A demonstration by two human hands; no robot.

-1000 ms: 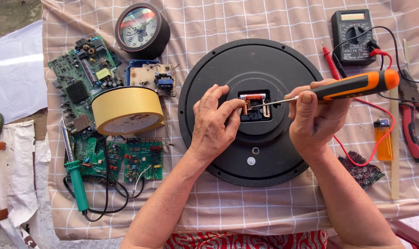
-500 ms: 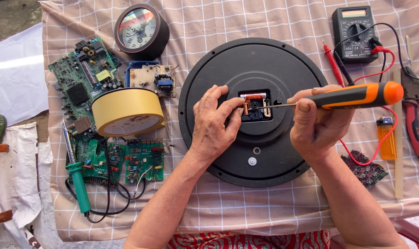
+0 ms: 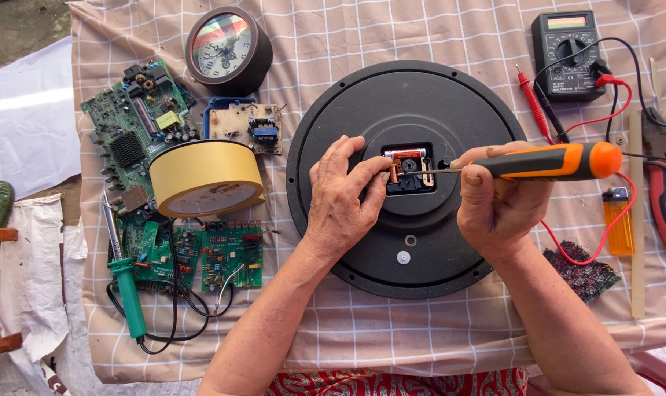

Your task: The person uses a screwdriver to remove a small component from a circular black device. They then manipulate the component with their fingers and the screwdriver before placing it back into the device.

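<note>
A big round black clock (image 3: 362,103) lies face down on the checked cloth. At its centre sits the black movement box (image 3: 410,170) with a battery at its top. My left hand (image 3: 341,194) rests on the clock back, fingertips pinching a small copper part at the left edge of the movement. My right hand (image 3: 498,198) grips an orange and black screwdriver (image 3: 553,161) held level, its metal tip reaching left into the movement.
A roll of yellow tape (image 3: 204,178), green circuit boards (image 3: 138,125), a green soldering iron (image 3: 127,282) and a small round clock (image 3: 226,48) lie at left. A multimeter (image 3: 567,51) with leads, an orange lighter (image 3: 619,220) and red pliers (image 3: 663,198) lie at right.
The screwdriver has levelled and its tip has slid a little deeper into the movement. My left fingers have stayed on the copper part.
</note>
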